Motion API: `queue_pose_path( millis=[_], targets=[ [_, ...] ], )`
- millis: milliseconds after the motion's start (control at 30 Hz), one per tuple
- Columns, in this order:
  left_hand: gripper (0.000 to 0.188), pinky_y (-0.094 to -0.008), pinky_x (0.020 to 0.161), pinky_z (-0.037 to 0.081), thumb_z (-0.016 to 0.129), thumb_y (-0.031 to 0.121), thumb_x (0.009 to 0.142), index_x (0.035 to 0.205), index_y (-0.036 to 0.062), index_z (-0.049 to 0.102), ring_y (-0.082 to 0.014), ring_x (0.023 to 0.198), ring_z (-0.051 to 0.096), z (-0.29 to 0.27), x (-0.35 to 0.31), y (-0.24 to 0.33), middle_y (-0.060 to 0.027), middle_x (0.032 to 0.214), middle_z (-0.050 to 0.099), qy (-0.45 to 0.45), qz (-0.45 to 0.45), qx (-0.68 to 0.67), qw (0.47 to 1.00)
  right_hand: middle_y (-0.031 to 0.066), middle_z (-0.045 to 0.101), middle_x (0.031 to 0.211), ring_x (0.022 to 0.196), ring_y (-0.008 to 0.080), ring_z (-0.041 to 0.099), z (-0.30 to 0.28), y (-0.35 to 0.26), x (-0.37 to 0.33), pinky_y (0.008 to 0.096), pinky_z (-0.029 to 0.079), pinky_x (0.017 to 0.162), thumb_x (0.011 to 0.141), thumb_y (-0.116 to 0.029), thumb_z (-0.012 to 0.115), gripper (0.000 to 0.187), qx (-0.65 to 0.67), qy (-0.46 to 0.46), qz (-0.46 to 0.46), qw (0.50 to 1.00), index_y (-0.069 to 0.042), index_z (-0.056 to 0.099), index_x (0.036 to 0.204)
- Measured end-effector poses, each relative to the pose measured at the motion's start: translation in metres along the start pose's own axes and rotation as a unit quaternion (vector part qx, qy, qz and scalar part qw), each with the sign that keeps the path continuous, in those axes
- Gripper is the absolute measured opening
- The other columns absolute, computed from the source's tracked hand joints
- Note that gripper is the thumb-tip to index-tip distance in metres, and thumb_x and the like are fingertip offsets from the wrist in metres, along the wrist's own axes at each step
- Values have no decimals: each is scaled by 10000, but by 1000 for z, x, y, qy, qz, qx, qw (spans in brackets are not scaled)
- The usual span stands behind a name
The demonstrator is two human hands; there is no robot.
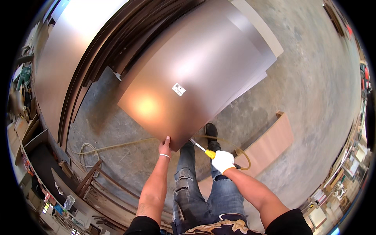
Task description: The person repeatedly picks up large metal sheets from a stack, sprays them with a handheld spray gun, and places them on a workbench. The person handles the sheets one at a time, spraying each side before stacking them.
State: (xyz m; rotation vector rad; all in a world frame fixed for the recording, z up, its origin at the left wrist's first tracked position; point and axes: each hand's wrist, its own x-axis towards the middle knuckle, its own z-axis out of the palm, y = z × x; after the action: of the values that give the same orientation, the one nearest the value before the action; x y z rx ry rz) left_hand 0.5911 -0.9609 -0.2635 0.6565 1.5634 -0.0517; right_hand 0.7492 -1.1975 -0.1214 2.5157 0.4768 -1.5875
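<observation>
My left hand (165, 146) grips the near corner of a large glossy brown sheet (196, 74) that tilts up off the concrete floor. A small white sticker (178, 89) sits near the sheet's middle. My right hand (223, 160), in a white glove, holds a tool with a yellow handle and a metal nozzle (200, 147) pointing at the sheet's near edge. A yellowish hose (246, 159) loops away from the tool. My legs in torn jeans (203, 184) and black shoes stand just behind the sheet's corner.
More brown sheets (78, 51) lean in a stack at the left and behind. A light wooden board (270, 143) lies on the floor at the right. A coiled hose (88, 150) and a wooden frame (88, 180) lie at the left. Cluttered shelves line both sides.
</observation>
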Motion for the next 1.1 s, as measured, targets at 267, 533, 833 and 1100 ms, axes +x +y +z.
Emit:
queue_pose_path(
  millis=[267,533,833,1100],
  targets=[
    [624,-468,908,469,732,377,878,1348,44,492,-249,1179,551,2,-18,3,-77,1310,574,-9,-32,20,999,200,717,885,831,367,708,0,5,0,471,552,748,839,-297,582,287,55,47,65,995,-64,735,906],
    [579,-471,885,482,727,371,883,1302,45,495,-259,1163,555,-1,-44,4,-96,1264,585,-9,-18,22,1000,195,718,846,812,364,714,9,-6,-33,463,555,727,817,-282,585,276,26,-9,15,999,-67,739,896],
    [542,-428,761,513,717,345,894,1312,73,506,-248,1100,582,-27,-81,-14,-88,1283,572,-21,-21,-8,1000,214,703,865,842,398,689,-38,50,13,484,542,768,843,-339,569,328,101,138,98,980,-58,737,855],
    [573,-554,966,437,690,317,917,1378,80,446,-297,1271,478,-75,-117,-57,-103,1365,521,-45,-52,-42,997,192,708,798,746,356,705,-49,-4,-32,453,553,686,772,-287,596,271,-23,9,-82,996,-70,749,825]
  ],
)
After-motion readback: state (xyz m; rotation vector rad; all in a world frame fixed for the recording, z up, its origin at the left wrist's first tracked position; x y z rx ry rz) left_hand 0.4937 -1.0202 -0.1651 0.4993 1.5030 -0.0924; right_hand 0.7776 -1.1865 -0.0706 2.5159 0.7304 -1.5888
